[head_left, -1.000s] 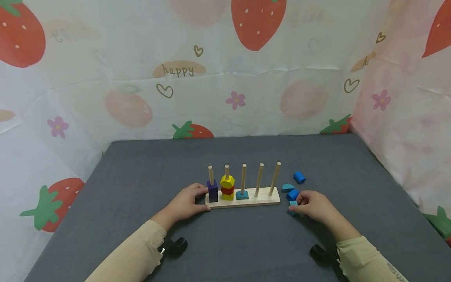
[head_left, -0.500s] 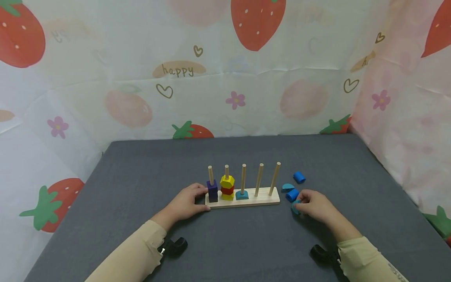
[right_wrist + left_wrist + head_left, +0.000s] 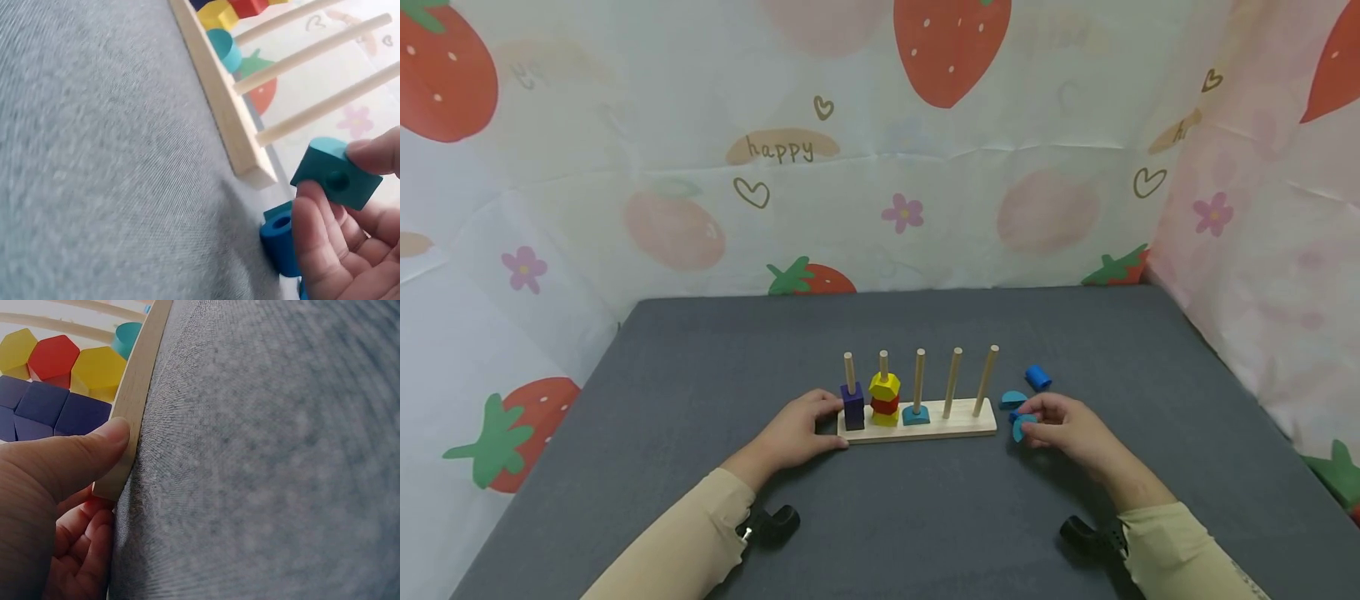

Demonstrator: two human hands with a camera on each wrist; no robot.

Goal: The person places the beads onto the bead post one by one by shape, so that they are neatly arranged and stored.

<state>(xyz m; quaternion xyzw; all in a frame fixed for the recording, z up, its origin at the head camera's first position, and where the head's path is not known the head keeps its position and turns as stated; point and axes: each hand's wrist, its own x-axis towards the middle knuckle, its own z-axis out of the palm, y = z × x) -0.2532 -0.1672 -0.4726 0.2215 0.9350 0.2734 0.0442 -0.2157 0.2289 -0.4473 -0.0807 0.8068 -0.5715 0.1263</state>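
Observation:
My left hand point(image 3: 793, 425) grips the left end of a wooden peg board point(image 3: 962, 428), its thumb on the front edge in the left wrist view. Purple square blocks point(image 3: 853, 410) fill the first peg. The second carries a yellow, red and yellow stack point(image 3: 884, 406), and a teal half-round block point(image 3: 916, 416) sits at the foot of the third. Two bare pegs stand to the right. Beyond the board's right end, my right hand point(image 3: 1067, 427) pinches another teal half-round block point(image 3: 319, 164) between thumb and fingers, the block's hole showing.
A blue cylinder point(image 3: 279, 249) lies just below my right hand, mostly hidden in the head view. Behind it rest one more teal half-round block point(image 3: 1011, 400) and a second blue cylinder point(image 3: 1038, 377). The dark grey tabletop point(image 3: 760, 342) ends at a printed cloth backdrop point(image 3: 955, 250).
The teal block in my right hand has been turned, then raised and brought slightly farther back, over the nearer blue cylinder. My left hand and the peg board have stayed put.

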